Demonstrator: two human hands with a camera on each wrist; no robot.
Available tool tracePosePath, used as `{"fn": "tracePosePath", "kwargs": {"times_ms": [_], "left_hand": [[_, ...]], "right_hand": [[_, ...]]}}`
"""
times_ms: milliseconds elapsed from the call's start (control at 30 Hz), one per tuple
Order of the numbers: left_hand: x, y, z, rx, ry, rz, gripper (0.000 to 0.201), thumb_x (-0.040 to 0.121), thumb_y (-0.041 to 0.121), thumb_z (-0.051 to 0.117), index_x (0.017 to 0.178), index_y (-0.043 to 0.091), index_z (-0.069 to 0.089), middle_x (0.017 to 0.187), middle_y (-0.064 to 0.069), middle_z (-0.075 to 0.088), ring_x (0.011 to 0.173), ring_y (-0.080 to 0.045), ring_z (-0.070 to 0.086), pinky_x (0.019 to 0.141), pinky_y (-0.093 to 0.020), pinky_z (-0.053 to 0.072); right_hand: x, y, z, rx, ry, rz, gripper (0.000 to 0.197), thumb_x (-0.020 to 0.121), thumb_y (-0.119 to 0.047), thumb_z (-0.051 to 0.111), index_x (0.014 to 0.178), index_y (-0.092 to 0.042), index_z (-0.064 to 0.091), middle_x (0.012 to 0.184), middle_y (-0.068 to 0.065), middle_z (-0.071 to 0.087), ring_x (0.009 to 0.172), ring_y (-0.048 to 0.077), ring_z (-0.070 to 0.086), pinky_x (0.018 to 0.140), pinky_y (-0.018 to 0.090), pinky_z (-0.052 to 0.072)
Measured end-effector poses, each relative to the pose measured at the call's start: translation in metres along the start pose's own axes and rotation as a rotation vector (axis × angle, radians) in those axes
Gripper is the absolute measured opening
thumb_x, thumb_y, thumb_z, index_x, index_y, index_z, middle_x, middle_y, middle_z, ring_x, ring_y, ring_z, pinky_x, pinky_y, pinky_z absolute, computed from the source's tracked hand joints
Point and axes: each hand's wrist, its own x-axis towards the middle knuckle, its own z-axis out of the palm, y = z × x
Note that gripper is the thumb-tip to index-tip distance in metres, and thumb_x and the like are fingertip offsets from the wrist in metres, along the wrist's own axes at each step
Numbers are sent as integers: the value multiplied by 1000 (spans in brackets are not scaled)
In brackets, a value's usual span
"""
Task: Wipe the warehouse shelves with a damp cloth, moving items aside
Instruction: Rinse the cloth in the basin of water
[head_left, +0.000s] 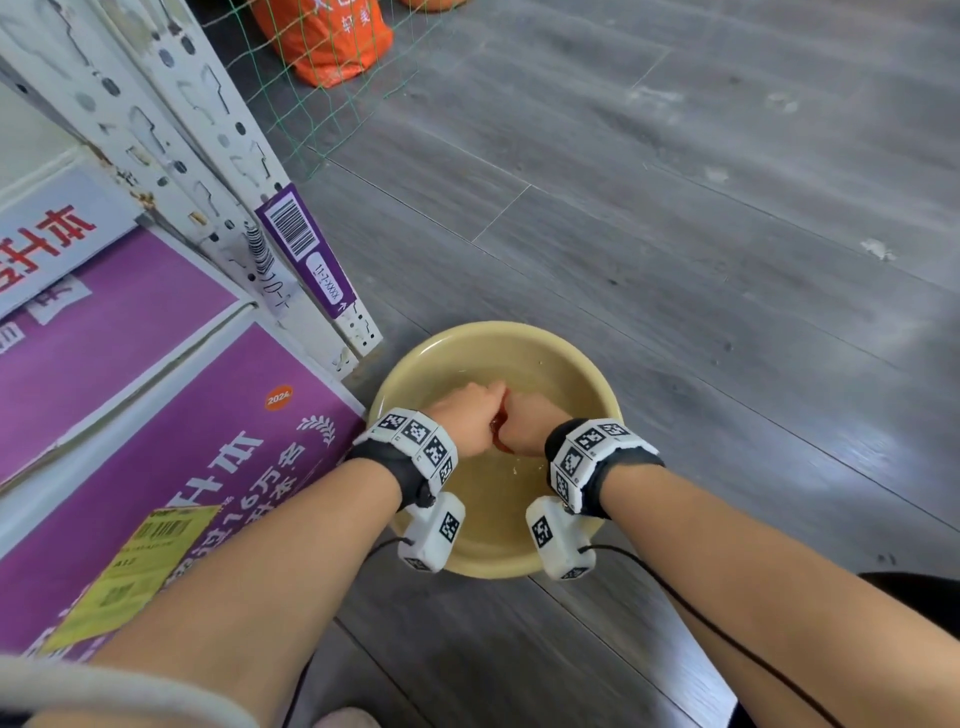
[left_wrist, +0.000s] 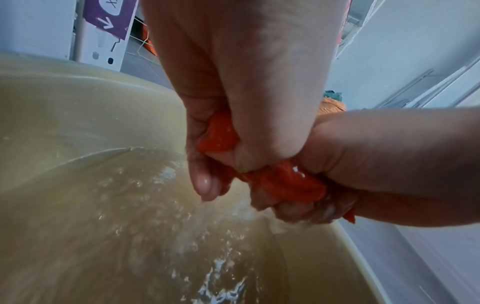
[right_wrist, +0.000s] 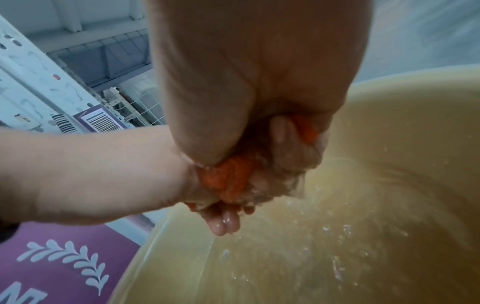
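Note:
A yellow plastic basin (head_left: 608, 400) of cloudy water sits on the grey floor. Over it both fists meet, wringing an orange cloth (head_left: 500, 436). My left hand (head_left: 470, 413) grips one end of the cloth (left_wrist: 221, 135), my right hand (head_left: 532, 422) grips the other end (right_wrist: 228, 181). Water runs off the fingers and splashes into the basin (left_wrist: 64, 98). The cloth is twisted and mostly hidden inside the fists. The white metal shelf upright (head_left: 171, 130) stands just left of the basin.
Purple printed cartons (head_left: 156, 415) fill the low shelf at left, close to the basin rim. A purple barcode label (head_left: 306, 249) sticks to the upright. An orange sack (head_left: 327, 36) lies behind green netting (head_left: 291, 130) at the far side. Grey plank floor (head_left: 727, 234) extends right.

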Motion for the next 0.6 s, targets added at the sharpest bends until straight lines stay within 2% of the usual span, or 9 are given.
{"fn": "tracePosePath", "kwargs": {"times_ms": [133, 200, 267, 300, 367, 467, 533, 600], "left_hand": [[-1, 4, -3, -67, -30, -82, 32, 85, 5, 51, 116, 6, 47, 107, -14, 61, 95, -31, 61, 73, -38, 50], [0, 5, -3, -158, -60, -123, 30, 83, 3, 50, 113, 4, 50, 101, -16, 65, 84, -29, 64, 68, -35, 51], [1, 4, -3, -257, -100, -146, 25, 83, 0, 46, 106, -1, 56, 91, -20, 69, 67, -27, 63, 59, -30, 51], [2, 3, -3, -288, -120, -157, 24, 82, -1, 44, 101, -2, 60, 88, -20, 70, 63, -26, 62, 56, -28, 49], [4, 2, -3, -316, -156, -194, 23, 83, 2, 41, 85, 0, 64, 78, -14, 69, 57, -23, 59, 49, -23, 45], [8, 2, -4, -365, -204, -257, 26, 86, 2, 41, 65, 10, 53, 61, -5, 55, 48, -15, 48, 44, -19, 38], [9, 1, -6, -390, -240, -267, 28, 89, -1, 45, 65, 12, 48, 61, -2, 52, 46, -11, 49, 41, -18, 39], [8, -2, -9, -431, -265, -270, 29, 91, -2, 47, 66, 13, 46, 61, -2, 51, 34, -3, 50, 36, -13, 40]], "right_hand": [[0, -1, -2, -88, 18, -24, 27, 87, -7, 46, 112, -3, 57, 102, 14, 64, 91, 29, 60, 76, 33, 48], [0, 0, -2, -148, 32, -36, 25, 87, -9, 46, 108, -5, 58, 100, 13, 63, 87, 29, 60, 76, 35, 49], [0, 0, -1, -201, 48, -55, 24, 88, -13, 46, 106, -9, 60, 105, 12, 64, 89, 30, 61, 75, 35, 49], [0, 1, -1, -224, 56, -66, 24, 88, -15, 46, 106, -10, 60, 106, 12, 64, 91, 30, 62, 74, 34, 48], [-1, 1, 0, -267, 68, -85, 25, 87, -15, 45, 107, -12, 61, 107, 12, 64, 93, 30, 62, 71, 32, 45], [-4, 1, -2, -316, 87, -113, 28, 88, -13, 43, 110, -15, 60, 107, 11, 65, 94, 30, 63, 70, 31, 43], [-5, 1, -3, -344, 101, -127, 29, 88, -14, 43, 113, -15, 59, 107, 11, 65, 95, 31, 63, 70, 32, 43], [-5, 0, -3, -366, 117, -144, 30, 89, -16, 43, 114, -16, 58, 106, 11, 65, 94, 31, 63, 70, 32, 43]]}}
